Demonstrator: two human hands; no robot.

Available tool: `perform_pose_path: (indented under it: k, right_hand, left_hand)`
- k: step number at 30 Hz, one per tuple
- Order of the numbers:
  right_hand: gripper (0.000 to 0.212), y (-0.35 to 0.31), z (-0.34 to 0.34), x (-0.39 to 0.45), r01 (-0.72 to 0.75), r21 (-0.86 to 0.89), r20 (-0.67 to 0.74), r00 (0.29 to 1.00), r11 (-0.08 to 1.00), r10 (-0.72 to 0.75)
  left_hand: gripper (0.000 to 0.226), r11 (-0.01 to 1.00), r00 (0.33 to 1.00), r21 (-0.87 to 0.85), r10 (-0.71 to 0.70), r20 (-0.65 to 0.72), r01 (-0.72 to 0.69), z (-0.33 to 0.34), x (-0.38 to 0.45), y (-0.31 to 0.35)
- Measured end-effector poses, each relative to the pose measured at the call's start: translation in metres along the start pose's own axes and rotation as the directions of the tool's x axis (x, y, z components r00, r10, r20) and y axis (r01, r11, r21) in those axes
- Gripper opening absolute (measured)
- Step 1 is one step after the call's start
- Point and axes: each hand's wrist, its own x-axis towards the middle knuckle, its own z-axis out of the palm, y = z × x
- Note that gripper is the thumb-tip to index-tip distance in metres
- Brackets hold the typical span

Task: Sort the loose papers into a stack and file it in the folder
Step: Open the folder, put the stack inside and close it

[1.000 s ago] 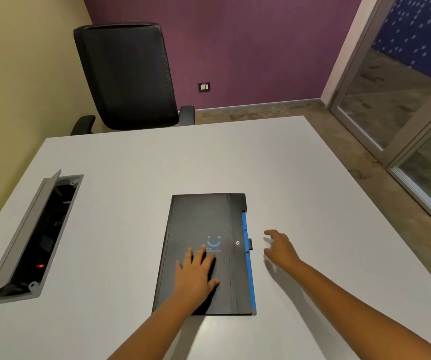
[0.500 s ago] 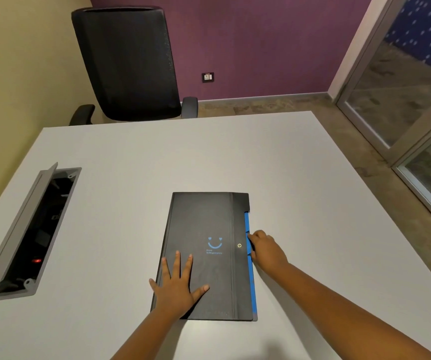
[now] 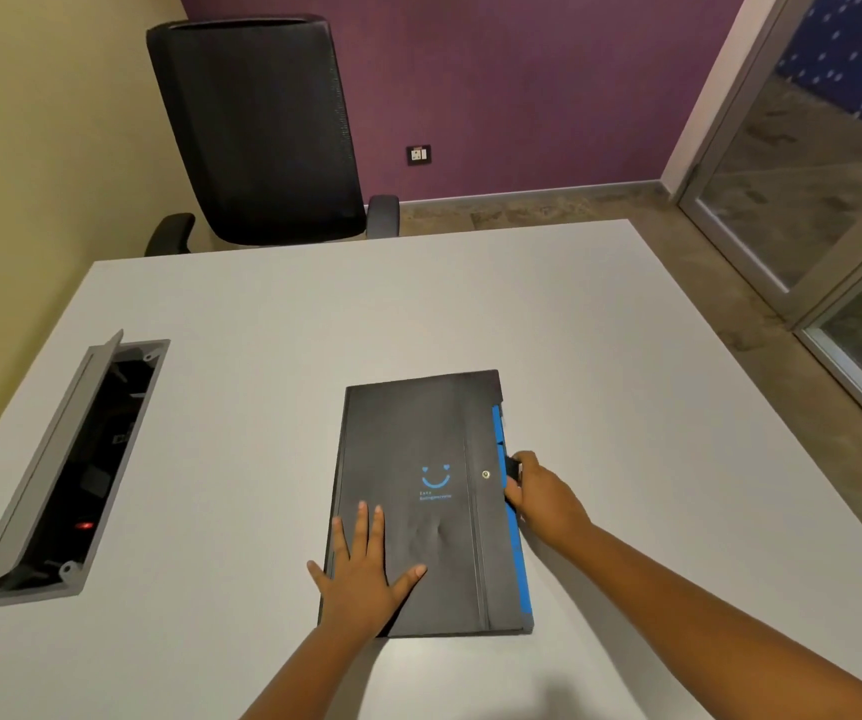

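A black folder (image 3: 418, 439) with a blue smiley print and a blue right edge lies closed on the white table (image 3: 600, 324). My left hand (image 3: 361, 574) presses flat on its near left corner, fingers spread. At the folder's right edge, my right hand (image 3: 538, 496) pinches the small black closure tab (image 3: 511, 466). A metal snap button (image 3: 485, 474) sits just left of that tab. No loose papers show.
An open grey cable box (image 3: 70, 470) is sunk into the table at the left. A black office chair (image 3: 257, 132) stands behind the far edge. Glass doors (image 3: 834, 200) are at the right.
My right hand moved left from the table to the folder's right edge and took hold of the tab. My left hand slid down toward the near left corner and flattened.
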Motion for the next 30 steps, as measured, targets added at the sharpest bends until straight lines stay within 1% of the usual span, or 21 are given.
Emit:
perform_pose_path:
  k: [2,5,6,8,9,10,11,12,13,15,17,19,21,25,28,30]
  right_hand:
    - [0.035,0.000,0.003,-0.004,-0.062,0.178,-0.048,0.996,0.982,0.071]
    - [0.034,0.000,0.016,-0.006,-0.112,0.342,-0.117,0.980,0.933,0.161]
    - [0.035,0.000,0.021,-0.005,-0.141,0.403,-0.138,0.967,0.904,0.213]
    - [0.038,0.001,0.027,-0.003,-0.241,0.562,-0.150,0.911,0.791,0.384]
    - [0.039,0.002,0.029,-0.003,-0.273,0.626,-0.137,0.884,0.730,0.448]
    - [0.036,0.004,0.029,-0.004,-0.287,0.660,-0.124,0.869,0.694,0.478]
    - [0.034,0.005,0.029,-0.005,-0.277,0.644,-0.130,0.879,0.713,0.459]
    - [0.032,0.006,0.028,-0.008,-0.239,0.609,-0.146,0.903,0.756,0.403]
    - [0.035,0.006,0.026,-0.012,-0.169,0.569,-0.167,0.934,0.805,0.314]
    - [0.050,0.006,0.024,-0.021,0.000,0.453,-0.195,0.976,0.891,0.099]
    - [0.052,0.009,0.025,-0.026,0.141,0.246,-0.195,0.976,0.959,-0.094]
    - [0.052,0.013,0.027,-0.028,0.207,0.004,-0.117,0.972,0.978,-0.205]
    - [0.055,0.015,0.031,-0.027,0.219,-0.142,-0.018,0.974,0.965,-0.224]
    - [0.065,0.011,0.033,-0.024,0.139,-0.241,0.120,0.986,0.960,-0.113]
    - [0.078,0.009,0.037,-0.023,0.134,-0.316,0.139,0.986,0.939,-0.094]
    - [0.078,0.005,0.038,-0.021,0.107,-0.311,0.126,0.989,0.945,-0.071]
  left_hand:
    - [0.125,1.000,1.000,-0.015,0.007,-0.002,-0.007,0.001,0.000,0.002]
    - [0.123,1.000,1.000,-0.017,0.015,-0.004,-0.015,0.004,0.000,0.005]
    - [0.121,1.000,1.000,-0.018,0.018,-0.004,-0.018,0.004,-0.001,0.005]
    - [0.118,1.000,1.000,-0.009,0.025,-0.002,-0.025,0.006,-0.002,0.005]
    - [0.118,1.000,1.000,0.003,0.030,0.002,-0.030,0.007,-0.002,0.004]
    - [0.120,0.999,0.999,0.016,0.034,0.007,-0.034,0.008,-0.002,0.003]
    - [0.122,0.999,0.999,0.027,0.034,0.011,-0.034,0.009,-0.002,0.003]
    - [0.124,0.999,1.000,0.034,0.030,0.011,-0.030,0.010,-0.002,0.002]
    - [0.124,0.999,1.000,0.037,0.025,0.008,-0.025,0.011,-0.002,0.001]
    - [0.124,0.999,1.000,0.039,0.019,0.005,-0.019,0.013,-0.001,0.001]
    - [0.123,0.999,1.000,0.046,0.017,0.004,-0.018,0.015,-0.001,0.002]
    - [0.123,0.998,1.000,0.053,0.014,0.002,-0.015,0.015,-0.001,0.002]
    - [0.123,0.999,1.000,0.051,0.016,0.004,-0.016,0.015,-0.001,0.001]
    - [0.122,0.999,1.000,0.039,0.023,0.009,-0.023,0.015,-0.001,0.000]
    - [0.123,0.999,1.000,0.032,0.023,0.010,-0.023,0.015,-0.001,0.000]
    - [0.124,0.999,1.000,0.035,0.020,0.014,-0.021,0.014,-0.001,0.001]
